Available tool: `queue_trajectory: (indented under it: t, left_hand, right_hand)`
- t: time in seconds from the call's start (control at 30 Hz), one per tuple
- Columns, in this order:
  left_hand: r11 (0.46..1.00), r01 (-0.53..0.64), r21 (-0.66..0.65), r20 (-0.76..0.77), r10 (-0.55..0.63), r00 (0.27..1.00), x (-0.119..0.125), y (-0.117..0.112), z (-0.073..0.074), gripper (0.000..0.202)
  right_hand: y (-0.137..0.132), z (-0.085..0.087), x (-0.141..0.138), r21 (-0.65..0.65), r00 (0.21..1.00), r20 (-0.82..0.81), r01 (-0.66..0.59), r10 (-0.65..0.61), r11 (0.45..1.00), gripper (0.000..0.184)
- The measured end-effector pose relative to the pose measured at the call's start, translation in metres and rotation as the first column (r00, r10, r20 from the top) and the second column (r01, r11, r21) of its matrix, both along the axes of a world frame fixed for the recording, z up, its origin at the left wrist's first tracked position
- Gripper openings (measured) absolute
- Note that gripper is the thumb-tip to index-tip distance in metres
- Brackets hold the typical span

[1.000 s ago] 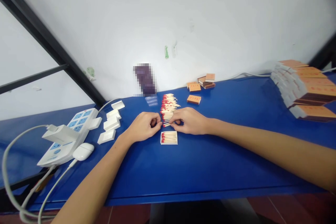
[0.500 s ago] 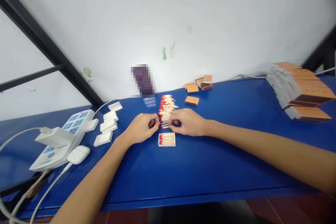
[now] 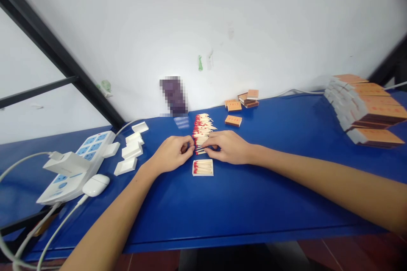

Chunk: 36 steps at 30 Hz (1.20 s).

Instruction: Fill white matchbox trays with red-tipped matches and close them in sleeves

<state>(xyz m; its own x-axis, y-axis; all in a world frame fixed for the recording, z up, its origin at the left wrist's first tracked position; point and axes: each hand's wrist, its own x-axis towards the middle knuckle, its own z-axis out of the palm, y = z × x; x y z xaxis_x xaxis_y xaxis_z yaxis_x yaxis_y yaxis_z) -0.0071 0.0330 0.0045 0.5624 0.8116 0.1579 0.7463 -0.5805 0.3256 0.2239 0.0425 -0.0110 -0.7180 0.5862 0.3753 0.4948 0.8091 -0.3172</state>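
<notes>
A pile of red-headed matches [image 3: 203,129] lies on the blue table between my hands, heads to the left. My left hand [image 3: 173,153] is closed, with thumb and forefinger drawn together beside the match heads at the pile's near end. Whether anything is pinched there is hidden. My right hand [image 3: 227,147] is curled from the other side, its thumb and fingertips closed on the plain ends of the nearest matches. Just below both hands sits a white matchbox tray [image 3: 203,174] with several matches lying flat in it, heads left.
White empty trays [image 3: 132,150] lie left, beside a power strip [image 3: 92,152] with a charger [image 3: 68,165] and a white earbud case [image 3: 96,185]. Orange matchboxes [image 3: 233,120] lie behind my right hand. A stack of matchboxes [image 3: 375,106] stands far right. A pixelated dark object [image 3: 174,95] leans at the wall.
The fingertips of my right hand have moved slightly left over the near matches. My left hand stays almost where it was. The whole view has shifted a little.
</notes>
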Motion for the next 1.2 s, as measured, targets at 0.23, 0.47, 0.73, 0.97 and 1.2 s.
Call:
queue_trajectory:
  t: [0.23, 0.47, 0.73, 0.97, 1.2]
  left_hand:
    - [1.000, 0.002, 0.007, -0.003, -0.002, 1.000, 0.0008, -0.0003, 0.0009, 0.014]
    - [1.000, -0.005, 0.008, -0.008, 0.005, 1.000, 0.0016, -0.0013, 0.0021, 0.015]
    - [1.000, -0.001, 0.014, -0.002, 0.001, 1.000, 0.0011, -0.0004, 0.0010, 0.013]
    - [0.999, 0.014, -0.033, 0.005, -0.014, 1.000, 0.0015, -0.0033, 0.0054, 0.007]
    - [1.000, 0.011, -0.029, -0.005, -0.011, 1.000, 0.0022, -0.0032, 0.0055, 0.007]
  right_hand:
    - [-0.0004, -0.0005, 0.0004, -0.018, 0.998, -0.030, -0.051, 0.051, 0.999, 0.017]
    - [-0.0014, 0.0000, 0.0010, 0.005, 0.999, -0.011, -0.040, 0.040, 0.999, 0.018]
    - [-0.0011, 0.0003, 0.0010, 0.017, 0.999, 0.002, -0.050, 0.050, 0.999, 0.020]
    - [-0.0010, 0.0004, 0.0006, 0.011, 0.999, 0.032, -0.032, 0.032, 0.999, 0.021]
    - [-0.0005, -0.0005, 0.0008, 0.008, 0.999, 0.023, -0.037, 0.037, 0.999, 0.020]
